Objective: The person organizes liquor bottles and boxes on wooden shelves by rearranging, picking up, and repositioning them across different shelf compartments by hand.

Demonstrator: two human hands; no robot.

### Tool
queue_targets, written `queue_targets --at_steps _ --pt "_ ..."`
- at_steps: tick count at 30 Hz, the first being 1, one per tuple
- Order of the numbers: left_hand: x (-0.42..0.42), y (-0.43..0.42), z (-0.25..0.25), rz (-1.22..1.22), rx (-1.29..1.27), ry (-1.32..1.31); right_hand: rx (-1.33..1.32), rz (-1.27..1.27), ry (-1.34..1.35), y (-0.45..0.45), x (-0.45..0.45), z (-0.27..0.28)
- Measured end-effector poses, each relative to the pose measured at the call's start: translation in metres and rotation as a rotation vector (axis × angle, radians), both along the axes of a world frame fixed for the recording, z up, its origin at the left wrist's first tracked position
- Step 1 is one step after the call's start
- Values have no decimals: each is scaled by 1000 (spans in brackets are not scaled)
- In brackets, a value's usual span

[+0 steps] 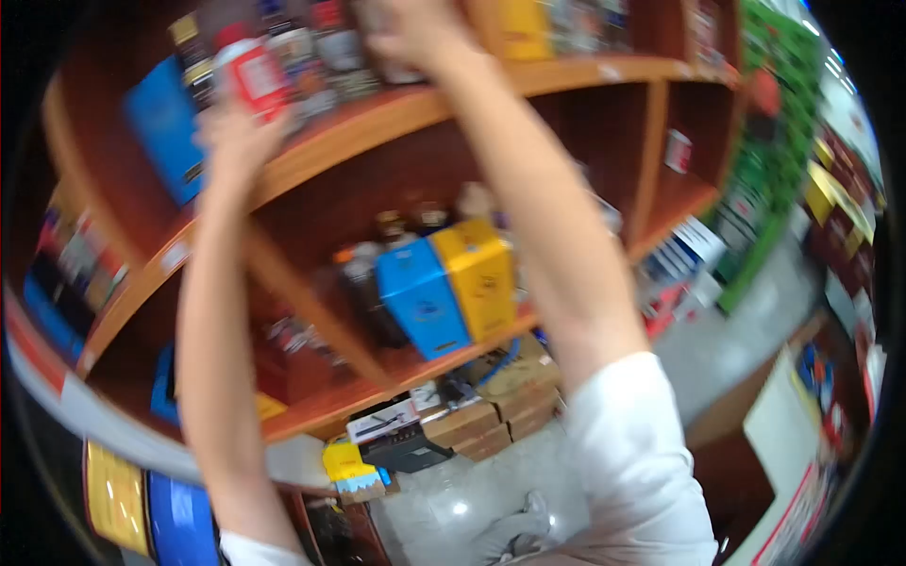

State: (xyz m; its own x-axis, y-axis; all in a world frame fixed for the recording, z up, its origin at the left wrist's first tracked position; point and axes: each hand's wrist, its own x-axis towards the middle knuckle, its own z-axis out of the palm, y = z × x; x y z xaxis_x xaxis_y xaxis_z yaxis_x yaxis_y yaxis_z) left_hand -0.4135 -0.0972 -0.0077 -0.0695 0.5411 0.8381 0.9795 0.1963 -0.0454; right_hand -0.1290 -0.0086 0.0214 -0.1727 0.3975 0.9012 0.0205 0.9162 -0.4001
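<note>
On the upper shelf, my left hand (241, 137) is closed around the lower part of a white bottle (253, 74) with a red cap and red label. My right hand (411, 38) reaches to the same shelf at the top of the view. Motion smears its fingers, and whatever they touch cannot be made out. Between my hands stand several bottles (330, 52), blurred, some with dark or red caps. Left of my left hand are a dark bottle with a gold cap (186, 36) and a tilted blue box (162, 127).
The wooden shelf unit (406, 108) curves across the view. Its lower shelf holds a blue box (423, 292), a yellow box (477, 278) and bottles behind them. Cardboard boxes (500, 415) sit on the floor below. A green rack (779, 141) stands to the right.
</note>
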Motion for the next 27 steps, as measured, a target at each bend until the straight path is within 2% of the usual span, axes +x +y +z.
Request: queue_targets --at_steps 1,2,3,5,11,14,17,19,20,21,22,23,25,27 --pt "7 -5 1 -36 18 -31 270 -279 5 13 -10 -5" --pt "-5 7 2 75 6 -26 464 -536 21 30 -17 -8" --pt "-30 26 0 194 44 -56 504 -639 18 42 -23 -13" --pt "-30 22 2 205 28 -83 519 -720 11 57 -31 -17" --pt "-46 31 6 211 45 -64 444 -559 88 68 -41 -20" --pt "-44 33 7 307 111 -1 566 -672 130 65 -28 -17" --pt "-11 5 14 -48 133 -53 720 -695 249 55 -7 -18" --pt "3 -1 17 -273 315 45 830 -594 419 35 -30 -1" --pt "-3 5 16 -204 366 107 780 -536 250 35 -21 -6" --pt "36 -26 14 -329 286 -35 409 -379 -91 19 -10 4" --pt "24 -13 6 -227 438 89 546 -447 4 29 -12 -5" --pt "23 -12 4 -221 481 102 675 -529 107 40 -14 -15" --pt "39 -30 5 -316 446 -5 589 -506 173 27 -15 -12" --pt "40 -39 11 -405 458 99 622 -528 192 17 -10 -9"
